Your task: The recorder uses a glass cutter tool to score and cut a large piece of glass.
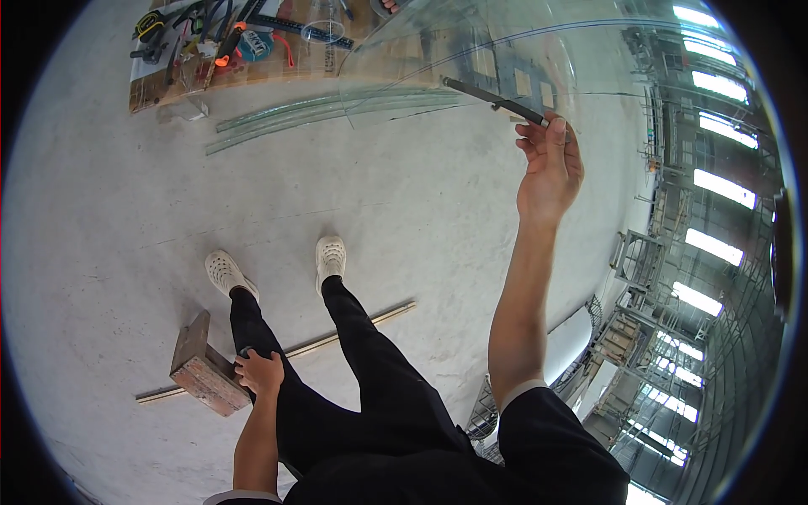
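My right hand (pixel 551 164) is raised at the upper right. Its thumb and fingers pinch the near end of a slim dark bar-like tool (pixel 492 99) with a small knob along one side. The tool's far end points left, over or against a large clear glass sheet (pixel 404 71); whether it touches the glass I cannot tell. My left hand (pixel 263 372) hangs low beside my left thigh, its fingers curled round a small dark object (pixel 246 352) that is mostly hidden. Just left of that hand, a worn wooden box or stool (pixel 210 383) stands on the floor.
A workbench (pixel 151 94) at the far left bears a yellow-black tape measure (pixel 150 27), an orange-handled tool (pixel 229 49) and a clear cup (pixel 324 34). Glass strips (pixel 278 124) lie below it. A wooden strip (pixel 394 312) crosses the floor behind my feet. Another person's fingers (pixel 390 5) show at the top.
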`<state>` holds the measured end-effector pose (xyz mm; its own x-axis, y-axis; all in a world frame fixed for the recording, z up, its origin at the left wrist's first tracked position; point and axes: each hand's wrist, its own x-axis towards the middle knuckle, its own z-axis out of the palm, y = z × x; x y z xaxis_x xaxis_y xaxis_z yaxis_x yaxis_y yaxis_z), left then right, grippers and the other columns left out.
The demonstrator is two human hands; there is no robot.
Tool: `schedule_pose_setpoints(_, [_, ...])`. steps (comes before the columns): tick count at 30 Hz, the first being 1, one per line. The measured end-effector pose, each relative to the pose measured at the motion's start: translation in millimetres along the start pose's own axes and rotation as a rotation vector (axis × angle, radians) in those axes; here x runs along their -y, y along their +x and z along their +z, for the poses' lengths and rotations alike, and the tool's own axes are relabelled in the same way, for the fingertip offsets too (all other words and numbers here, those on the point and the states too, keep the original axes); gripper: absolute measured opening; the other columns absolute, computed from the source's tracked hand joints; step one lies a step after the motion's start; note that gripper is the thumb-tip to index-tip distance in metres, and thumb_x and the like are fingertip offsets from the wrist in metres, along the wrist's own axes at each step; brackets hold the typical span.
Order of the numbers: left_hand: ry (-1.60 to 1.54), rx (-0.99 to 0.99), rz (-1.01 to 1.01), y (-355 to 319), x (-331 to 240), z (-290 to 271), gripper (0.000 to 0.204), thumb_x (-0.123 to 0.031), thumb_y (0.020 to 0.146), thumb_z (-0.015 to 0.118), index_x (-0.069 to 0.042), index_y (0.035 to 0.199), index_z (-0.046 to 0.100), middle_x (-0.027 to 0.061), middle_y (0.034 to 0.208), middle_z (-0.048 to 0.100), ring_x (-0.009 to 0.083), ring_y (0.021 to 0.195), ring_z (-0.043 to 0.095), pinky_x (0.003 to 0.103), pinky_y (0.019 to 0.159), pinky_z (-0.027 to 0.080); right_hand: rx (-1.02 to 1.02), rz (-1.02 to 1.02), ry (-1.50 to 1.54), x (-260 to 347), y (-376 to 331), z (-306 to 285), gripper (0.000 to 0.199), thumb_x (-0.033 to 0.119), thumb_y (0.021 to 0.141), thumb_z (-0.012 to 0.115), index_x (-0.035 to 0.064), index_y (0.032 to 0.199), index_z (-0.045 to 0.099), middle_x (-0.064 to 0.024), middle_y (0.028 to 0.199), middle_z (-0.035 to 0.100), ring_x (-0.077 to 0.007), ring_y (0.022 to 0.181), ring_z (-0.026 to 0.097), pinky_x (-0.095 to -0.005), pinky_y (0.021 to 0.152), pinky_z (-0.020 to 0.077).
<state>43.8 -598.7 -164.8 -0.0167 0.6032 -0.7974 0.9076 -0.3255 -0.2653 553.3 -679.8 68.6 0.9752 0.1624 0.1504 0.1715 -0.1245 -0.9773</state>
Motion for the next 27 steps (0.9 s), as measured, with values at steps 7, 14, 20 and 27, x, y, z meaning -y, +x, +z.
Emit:
schedule_pose_setpoints(7, [-0.005, -0.005, 0.007, 0.5, 1.5, 3.2, 0.055, -0.043, 0.084, 0.067, -0.003, 0.121, 0.059, 0.0220, 0.131, 0.044, 0.0410, 0.120, 0.047, 0.055, 0.090, 0.048, -0.038, -0.039, -0.044, 7.5, -1.5, 7.4, 0.036, 0.030, 0.099, 0.062, -0.0024, 0.113, 0.062, -0.0110, 0.089, 0.071, -0.0186, 0.079, 0.069, -0.0283, 0.071, 0.0522])
schedule_pose_setpoints(14, [-0.004, -0.020, -0.002, 0.8, 2.7, 4.9, 0.054, -0.044, 0.084, 0.067, -0.004, 0.119, 0.059, 0.0216, 0.131, 0.045, 0.0406, 0.120, 0.047, 0.055, 0.089, 0.048, -0.079, -0.117, -0.117, 22.3, -5.1, 6.8, 0.039, 0.032, 0.099, 0.062, -0.0044, 0.113, 0.061, -0.0110, 0.087, 0.070, -0.0174, 0.077, 0.068, -0.0276, 0.069, 0.0512])
schedule_pose_setpoints(20, [-0.003, -0.024, 0.000, 0.3, 1.8, 4.2, 0.054, -0.044, 0.084, 0.067, -0.004, 0.119, 0.059, 0.0214, 0.130, 0.045, 0.0405, 0.119, 0.047, 0.055, 0.088, 0.049, -0.109, -0.130, -0.091, 21.8, -1.4, 8.5, 0.040, 0.032, 0.099, 0.062, -0.0043, 0.113, 0.061, -0.0112, 0.087, 0.070, -0.0165, 0.074, 0.067, -0.0264, 0.066, 0.0485])
schedule_pose_setpoints(27, [0.002, -0.009, -0.007, 1.1, 3.6, 4.9, 0.054, -0.044, 0.084, 0.067, -0.004, 0.119, 0.059, 0.0212, 0.131, 0.045, 0.0403, 0.120, 0.047, 0.055, 0.088, 0.049, -0.072, -0.092, -0.021, 23.3, -2.4, 2.9, 0.038, 0.032, 0.099, 0.063, -0.0038, 0.112, 0.061, -0.0112, 0.087, 0.070, -0.0162, 0.074, 0.066, -0.0269, 0.065, 0.0476])
